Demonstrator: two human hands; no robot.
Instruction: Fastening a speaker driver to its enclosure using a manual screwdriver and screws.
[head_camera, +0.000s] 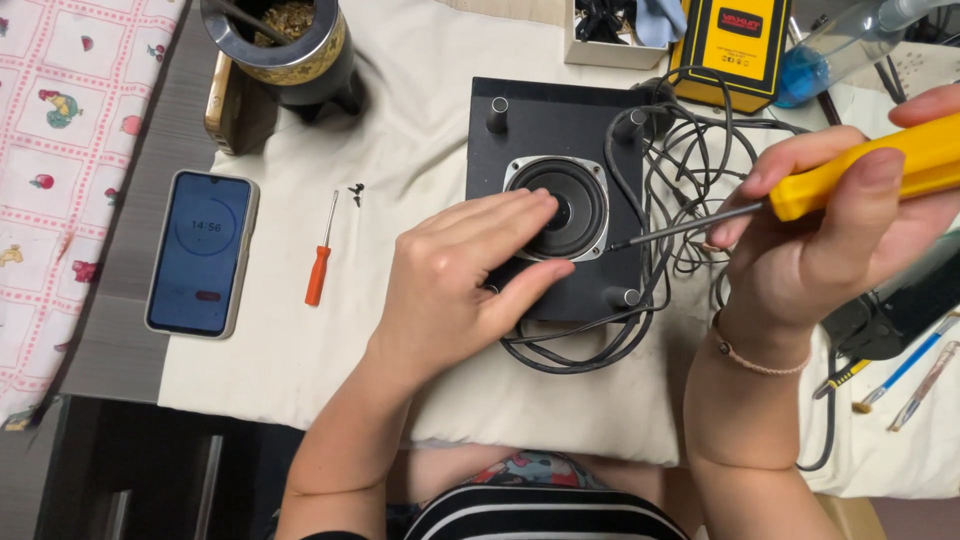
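A black speaker panel (545, 120) lies flat on a white cloth (400, 180), with a round speaker driver (575, 195) in a silver frame at its middle. My left hand (460, 275) rests on the driver and the panel's near left part, fingers spread. My right hand (830, 220) grips a yellow-handled screwdriver (880, 170); its metal tip touches the driver frame's lower right corner. A tangle of black cable (690, 200) lies against the panel's right side.
A small orange screwdriver (320, 265) and loose dark screws (356, 190) lie left of the panel. A phone (200, 252) lies further left with its screen lit. A dark pot (290, 45), a yellow box (735, 45), a clear bottle (830, 50) and pens (910, 370) surround the area.
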